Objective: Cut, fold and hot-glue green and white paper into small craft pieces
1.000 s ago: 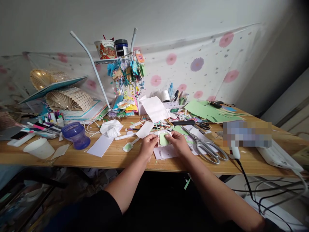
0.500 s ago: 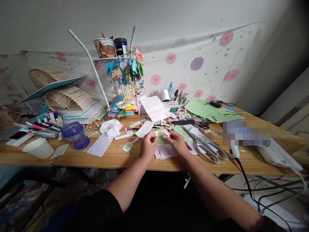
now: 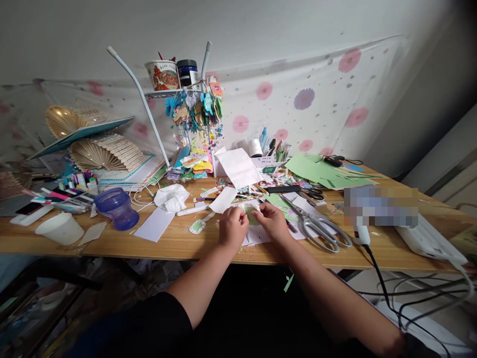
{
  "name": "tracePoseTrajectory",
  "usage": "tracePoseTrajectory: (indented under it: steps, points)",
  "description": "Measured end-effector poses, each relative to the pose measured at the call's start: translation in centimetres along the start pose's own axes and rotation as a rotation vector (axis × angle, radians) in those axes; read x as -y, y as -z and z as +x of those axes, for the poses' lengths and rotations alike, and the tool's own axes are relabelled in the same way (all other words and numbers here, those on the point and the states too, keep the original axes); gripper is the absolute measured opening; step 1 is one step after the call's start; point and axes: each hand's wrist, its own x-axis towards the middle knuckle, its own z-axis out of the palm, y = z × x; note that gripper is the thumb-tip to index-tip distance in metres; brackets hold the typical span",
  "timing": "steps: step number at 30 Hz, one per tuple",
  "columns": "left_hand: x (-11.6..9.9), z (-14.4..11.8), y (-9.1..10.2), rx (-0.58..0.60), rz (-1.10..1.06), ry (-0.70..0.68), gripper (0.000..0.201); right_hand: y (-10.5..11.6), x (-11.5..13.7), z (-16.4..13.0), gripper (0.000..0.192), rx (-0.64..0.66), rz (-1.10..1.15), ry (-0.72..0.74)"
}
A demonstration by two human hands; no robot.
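My left hand [image 3: 233,226] and my right hand [image 3: 271,219] meet over the front of the desk, fingers closed on a small green paper piece [image 3: 252,215] with a white edge. The left fingers pinch its left side; the right thumb presses on its right side. Much of the piece is hidden by the fingers. Below it lie white paper sheets [image 3: 257,236]. To the left rests a small green-and-white paper tag [image 3: 197,226]. Large silver scissors [image 3: 316,226] lie right of my right hand.
A blue cup [image 3: 117,209], a white cup [image 3: 59,228] and crumpled tissue [image 3: 172,199] stand to the left. Green paper sheets [image 3: 307,169] lie at the back right, a white power strip [image 3: 428,238] at the right edge. Behind stands a rack with hanging paper ornaments [image 3: 194,107].
My left hand has turned, its fingers curling further over the left side of the green piece. My right hand stays nearly in place.
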Motion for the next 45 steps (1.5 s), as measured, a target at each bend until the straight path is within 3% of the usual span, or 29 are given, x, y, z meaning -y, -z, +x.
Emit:
tracePoseTrajectory:
  steps: [5, 9, 11, 14, 17, 23, 29, 34, 38, 41, 45]
  points:
    - [-0.1, 0.0, 0.1, 0.031, -0.121, 0.016, 0.014, 0.1, 0.0, -0.1, 0.033, -0.038, -0.054, 0.015]
    - [0.7, 0.3, 0.0, 0.013, -0.438, 0.262, 0.009, 0.1, 0.3, 0.0, 0.035, -0.047, 0.031, -0.026]
    - [0.9, 0.4, -0.1, -0.007, -0.635, 0.406, 0.019, 0.1, 0.5, -0.1, 0.038, -0.032, 0.128, -0.072]
    - [0.7, 0.5, -0.2, 0.131, -0.993, 0.528, 0.034, 0.0, 0.7, -0.1, 0.04, 0.011, 0.222, -0.105]
    - [0.3, 0.4, -0.3, 0.298, -1.212, 0.545, 0.035, -0.2, 0.9, -0.2, 0.04, 0.029, 0.213, -0.086]
    - [0.1, 0.4, -0.5, 0.198, -1.128, 0.553, 0.028, -0.3, 0.6, -0.2, 0.034, 0.028, 0.132, -0.02]
    - [1.0, 0.2, -0.8, 0.212, -1.008, 0.535, 0.023, 0.1, 0.2, 0.0, 0.013, -0.038, 0.028, 0.162]
    - [1.2, 0.1, -0.9, 0.218, -0.968, 0.54, 0.022, 0.5, 0.4, 0.0, 0.013, -0.085, 0.077, 0.087]
    - [0.9, 0.3, -0.6, 0.21, -1.039, 0.644, 0.025, 0.6, 0.8, 0.1, 0.022, -0.131, 0.238, -0.068]
    - [0.8, 0.4, -0.5, 0.173, -1.118, 0.671, 0.029, 0.4, 0.9, 0.1, 0.031, -0.003, 0.306, -0.19]
    - [1.2, 0.4, -0.7, 0.115, -1.133, 0.634, 0.03, 0.2, 0.9, -0.1, 0.035, 0.205, 0.194, -0.249]
